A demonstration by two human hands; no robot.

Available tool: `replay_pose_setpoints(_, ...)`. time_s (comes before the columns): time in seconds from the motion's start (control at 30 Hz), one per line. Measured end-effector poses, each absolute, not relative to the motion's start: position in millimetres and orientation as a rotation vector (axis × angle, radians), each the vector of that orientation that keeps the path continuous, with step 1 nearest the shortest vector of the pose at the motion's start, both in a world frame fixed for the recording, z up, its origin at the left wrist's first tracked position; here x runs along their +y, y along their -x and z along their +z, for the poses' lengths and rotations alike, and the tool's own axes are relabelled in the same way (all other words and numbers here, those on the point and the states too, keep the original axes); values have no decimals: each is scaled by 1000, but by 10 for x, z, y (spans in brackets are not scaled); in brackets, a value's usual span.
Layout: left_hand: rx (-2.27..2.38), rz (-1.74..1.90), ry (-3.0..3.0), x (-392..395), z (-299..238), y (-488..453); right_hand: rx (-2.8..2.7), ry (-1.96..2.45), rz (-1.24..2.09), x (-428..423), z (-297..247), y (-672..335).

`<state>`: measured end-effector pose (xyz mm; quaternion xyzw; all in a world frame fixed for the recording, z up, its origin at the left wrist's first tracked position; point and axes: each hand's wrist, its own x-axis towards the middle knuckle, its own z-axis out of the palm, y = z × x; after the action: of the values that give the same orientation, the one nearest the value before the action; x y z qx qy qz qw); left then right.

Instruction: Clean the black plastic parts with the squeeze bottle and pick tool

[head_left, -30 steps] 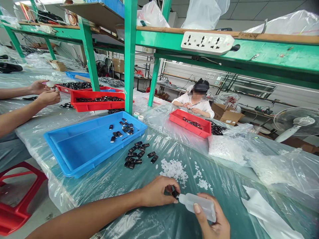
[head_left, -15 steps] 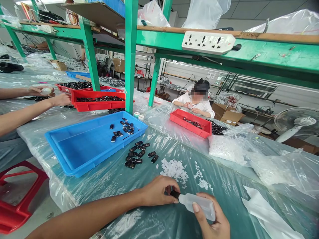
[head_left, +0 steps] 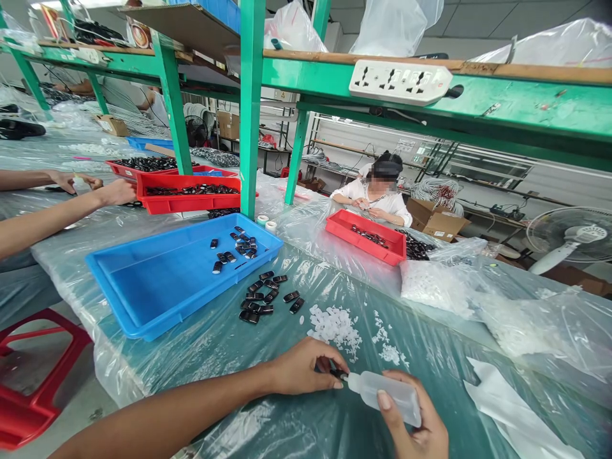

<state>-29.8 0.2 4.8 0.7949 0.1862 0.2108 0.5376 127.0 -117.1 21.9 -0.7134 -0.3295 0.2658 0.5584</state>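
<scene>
My left hand (head_left: 308, 368) pinches a small black plastic part (head_left: 338, 374) between thumb and fingers, just above the table. Wrapped in my right hand (head_left: 415, 417) is a translucent squeeze bottle (head_left: 387, 395), lying nearly level with its nozzle pointing left at the black part. Whether the nozzle tip touches the part I cannot tell. Beyond my hands lies a pile of small white plastic pieces (head_left: 335, 326). Several loose black parts (head_left: 261, 296) rest on the plastic sheeting, and more sit inside the blue tray (head_left: 143, 322) at its right end.
Red bins (head_left: 191, 203) of black parts stand behind the blue tray, beside a co-worker's hands (head_left: 115, 191). Another person (head_left: 382, 191) sits across, behind a red bin (head_left: 366, 239). A green post (head_left: 251, 115) rises from the table. Clear bags (head_left: 440, 287) and white sheet (head_left: 514, 408) lie right.
My right hand and the squeeze bottle have shifted slightly right. The black part has turned a little in my left fingers. At the left, a co-worker's far hand has changed its hold.
</scene>
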Motion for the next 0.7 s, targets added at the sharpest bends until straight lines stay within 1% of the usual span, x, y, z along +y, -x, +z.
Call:
replay_pose_setpoints(0.13, 434, 479, -1865, 5, 48, 302, -762, 1721, 652, -1174, 243, -1265)
replay_pose_setpoints(0.33, 426, 465, -1871, -1, 38, 306, -859, 1717, 541, -1179, 190, -1259)
replay_pose_setpoints(0.7, 413, 480, -1871, 19, -9, 308, -899, 1745, 491, -1181, 155, -1272)
